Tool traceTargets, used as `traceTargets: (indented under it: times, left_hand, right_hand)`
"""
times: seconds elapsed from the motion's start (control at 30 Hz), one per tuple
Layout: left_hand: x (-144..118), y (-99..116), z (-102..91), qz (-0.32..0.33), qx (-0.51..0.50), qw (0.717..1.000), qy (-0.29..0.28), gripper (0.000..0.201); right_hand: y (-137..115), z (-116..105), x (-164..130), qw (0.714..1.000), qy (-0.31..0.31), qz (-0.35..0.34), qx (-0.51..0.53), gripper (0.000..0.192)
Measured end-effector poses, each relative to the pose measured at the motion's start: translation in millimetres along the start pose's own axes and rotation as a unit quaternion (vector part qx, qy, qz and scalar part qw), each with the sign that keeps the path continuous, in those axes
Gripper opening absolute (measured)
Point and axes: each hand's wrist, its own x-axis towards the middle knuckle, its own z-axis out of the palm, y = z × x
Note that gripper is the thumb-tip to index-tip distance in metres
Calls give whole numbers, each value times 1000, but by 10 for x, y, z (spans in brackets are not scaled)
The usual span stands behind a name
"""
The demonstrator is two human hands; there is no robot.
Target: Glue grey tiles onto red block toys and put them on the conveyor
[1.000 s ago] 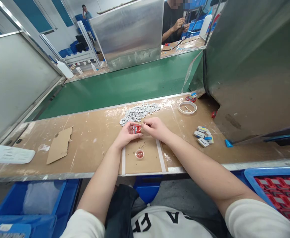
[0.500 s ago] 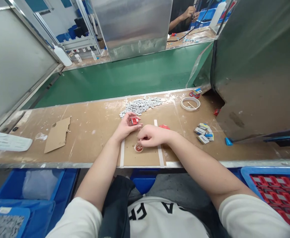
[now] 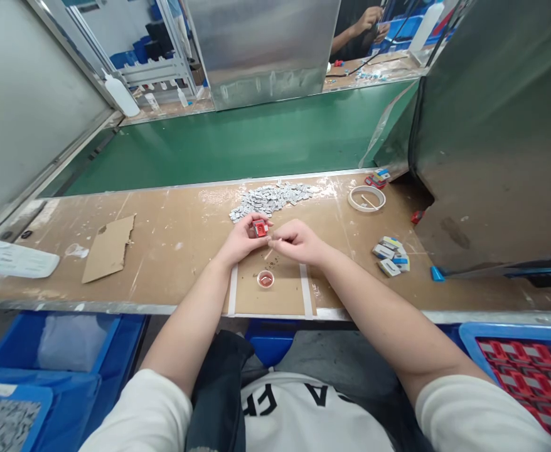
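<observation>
My left hand (image 3: 241, 242) is closed round a small red plastic part (image 3: 259, 228), with a light piece at its right side. Close beside it, my right hand (image 3: 300, 243) pinches a thin pale stick (image 3: 268, 254), whose lower end points down toward the board. Below both hands stands a small round cup (image 3: 265, 279) with reddish stuff inside. Just beyond my left hand lies a pile of small grey pieces (image 3: 270, 199).
A roll of tape (image 3: 366, 198) lies at right, near several small boxlike parts (image 3: 390, 255). Torn cardboard (image 3: 109, 249) and a white bottle (image 3: 14, 258) lie at left. Blue crates stand below the bench edge; the right one holds red parts (image 3: 532, 376). A co-worker's hands (image 3: 372, 25) show beyond.
My right hand has lifted from the cup and moved up beside the red part with the stick. The cup is now uncovered. My left hand keeps its hold on the red part.
</observation>
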Motion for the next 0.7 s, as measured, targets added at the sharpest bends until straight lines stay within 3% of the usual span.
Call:
traceTargets:
  times: [0.1, 0.2, 0.7]
  left_hand:
    - [-8, -9, 8, -8, 9, 1000, -4, 64]
    - [-14, -20, 13, -14, 22, 1000, 1, 63]
    - [-25, 5, 19, -27, 24, 999, 1, 61]
  right_hand:
    - [32, 1, 44, 988, 146, 48, -7, 48]
    - [68, 22, 72, 975, 202, 89, -14, 50]
    - [122, 32, 78, 976, 169, 133, -20, 54]
